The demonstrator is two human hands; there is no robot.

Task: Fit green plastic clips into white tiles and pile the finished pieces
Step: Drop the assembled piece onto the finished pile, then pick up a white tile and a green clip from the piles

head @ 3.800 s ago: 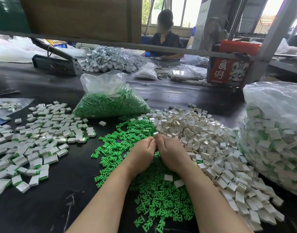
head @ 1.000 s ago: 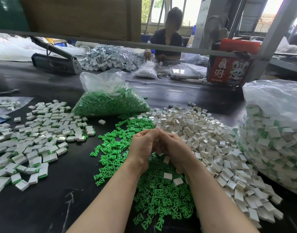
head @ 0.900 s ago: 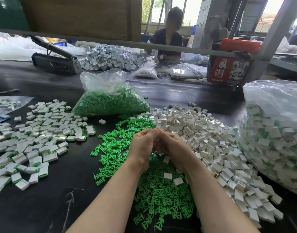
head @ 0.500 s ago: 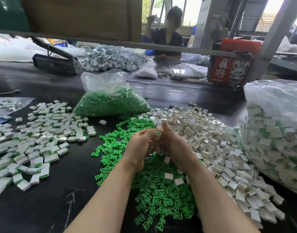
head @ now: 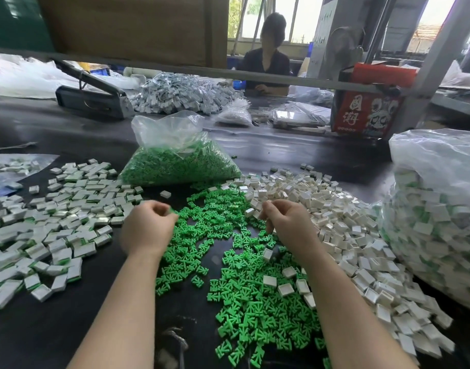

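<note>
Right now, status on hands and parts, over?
Left hand curled, contents blurred. Right hand curled over white tiles. Green clips loose between hands. Nothing blocking.

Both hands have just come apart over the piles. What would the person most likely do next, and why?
Probably pick a white tile with the right hand, which hovers with curled fingers at the edge of the white tiles. The left hand sits by the green clips, seemingly pinching one, though blur hides it. Neither hand shows a finished piece, so a new pairing seems due.
</note>
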